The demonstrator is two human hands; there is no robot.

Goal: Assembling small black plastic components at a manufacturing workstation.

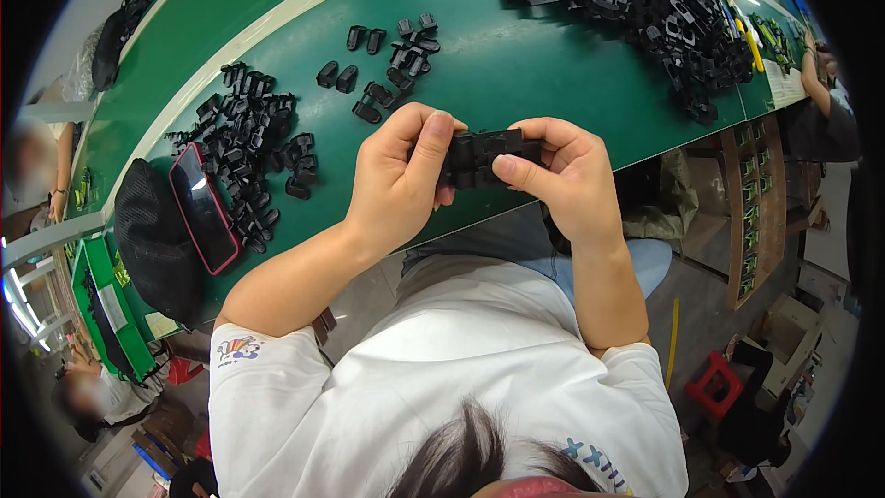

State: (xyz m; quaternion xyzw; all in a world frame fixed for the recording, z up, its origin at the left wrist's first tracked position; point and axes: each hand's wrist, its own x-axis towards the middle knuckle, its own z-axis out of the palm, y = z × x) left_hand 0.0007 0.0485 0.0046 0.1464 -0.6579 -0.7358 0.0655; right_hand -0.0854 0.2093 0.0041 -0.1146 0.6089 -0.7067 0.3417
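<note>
Between my two hands, just above the near edge of the green table, is a black plastic part [481, 155], blocky with ridges and raised details. My left hand [402, 166] grips its left end, thumb laid along the side. On the right end my right hand [562, 166] is closed, its thumb pressed on the near face. The fingers hide both ends of the part. Beyond my left hand lies a loose group of small black plastic pieces [406, 60], some in pairs. A denser heap of similar small pieces [244, 129] sits farther left.
A large pile of black plastic frames [645, 14] covers the far right of the green table [479, 46]. At left lie a red-edged phone [203, 207] and a black mesh bag [152, 240]. Yellow-handled tools [749, 44] rest beyond the pile. A red stool [714, 385] stands on the floor. Other people sit nearby.
</note>
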